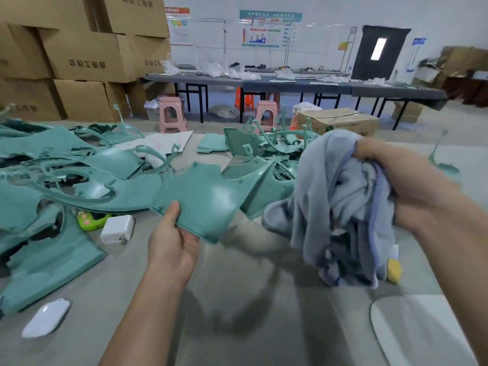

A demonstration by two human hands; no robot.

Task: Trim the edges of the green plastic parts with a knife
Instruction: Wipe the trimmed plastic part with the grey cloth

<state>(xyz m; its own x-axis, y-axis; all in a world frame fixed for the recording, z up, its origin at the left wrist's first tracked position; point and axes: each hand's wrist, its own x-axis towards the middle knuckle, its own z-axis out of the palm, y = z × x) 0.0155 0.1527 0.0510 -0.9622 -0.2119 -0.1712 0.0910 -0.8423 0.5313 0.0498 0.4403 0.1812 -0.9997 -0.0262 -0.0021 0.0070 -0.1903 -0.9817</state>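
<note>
My left hand (173, 241) grips the near edge of a flat green plastic panel (203, 199), held up over the grey floor, thumb on top. My right hand (401, 186) clutches a bunched grey-blue cloth (340, 207) that hangs down to the right of the panel. More green plastic parts lie heaped at the left (52, 180) and in a second pile behind the panel (264, 151). A small yellow object (394, 270) lies on the floor behind the cloth; I cannot tell what it is. No knife is visible.
A white charger block (117, 229), a green toy-like item (91, 220) and a white oval device (46, 317) lie on the floor at left. Stacked cardboard boxes (87, 56) stand far left; pink stools (171, 113), a long dark table (290, 84) and a carton (340, 122) stand behind.
</note>
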